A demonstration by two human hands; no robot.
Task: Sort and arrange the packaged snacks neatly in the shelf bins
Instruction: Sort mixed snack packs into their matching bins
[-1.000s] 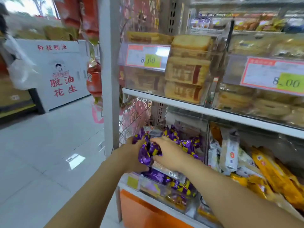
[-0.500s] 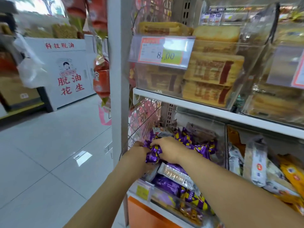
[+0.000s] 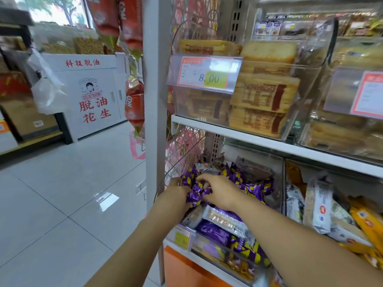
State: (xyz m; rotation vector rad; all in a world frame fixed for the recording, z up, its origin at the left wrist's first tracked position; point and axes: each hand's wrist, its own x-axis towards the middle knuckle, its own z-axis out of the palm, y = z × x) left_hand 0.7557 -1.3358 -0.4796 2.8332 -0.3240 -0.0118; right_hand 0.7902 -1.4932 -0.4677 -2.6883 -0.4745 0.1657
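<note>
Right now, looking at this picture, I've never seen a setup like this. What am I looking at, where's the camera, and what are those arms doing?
There is no machine here. These are a person's two bare arms, filmed by one wide-angle camera worn on their head, which looks forward and down. They stand at a shop shelf. The left hand and right hand each have a grip on purple snack packets heaped in a clear bin on the lower shelf. A long silvery biscuit pack lies just in front of the hands. To the right lie white and yellow packets. Above, toast packs sit beside an 8.00 price tag.
</note>
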